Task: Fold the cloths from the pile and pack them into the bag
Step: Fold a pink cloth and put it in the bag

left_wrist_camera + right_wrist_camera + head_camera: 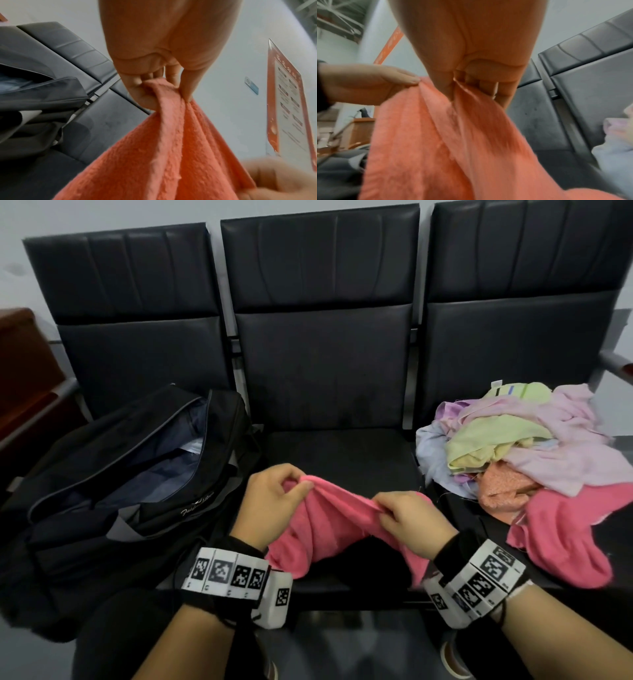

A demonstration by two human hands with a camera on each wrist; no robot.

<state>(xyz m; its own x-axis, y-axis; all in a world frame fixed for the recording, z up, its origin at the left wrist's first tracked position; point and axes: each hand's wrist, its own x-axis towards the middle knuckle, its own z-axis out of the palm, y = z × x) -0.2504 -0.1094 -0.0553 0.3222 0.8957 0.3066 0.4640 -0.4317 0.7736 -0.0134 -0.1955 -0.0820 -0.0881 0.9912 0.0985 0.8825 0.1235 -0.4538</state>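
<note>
A pink cloth point(329, 529) hangs bunched between my two hands above the middle seat. My left hand point(274, 501) pinches its top edge between thumb and fingers, seen close in the left wrist view as left hand point(154, 86) on the pink cloth point(171, 155). My right hand point(407, 518) pinches the same edge a little to the right; the right wrist view shows the right hand point(471, 83) gripping the pink cloth point(436, 148). The open black bag point(137, 467) sits on the left seat. The pile of cloths point(520, 453) lies on the right seat.
Three black padded seats point(325, 371) stand in a row against a pale wall. Another pink cloth point(565, 535) spills off the pile toward the front edge. A brown cabinet point(20, 364) stands at far left. My knees and the floor lie below the seat edge.
</note>
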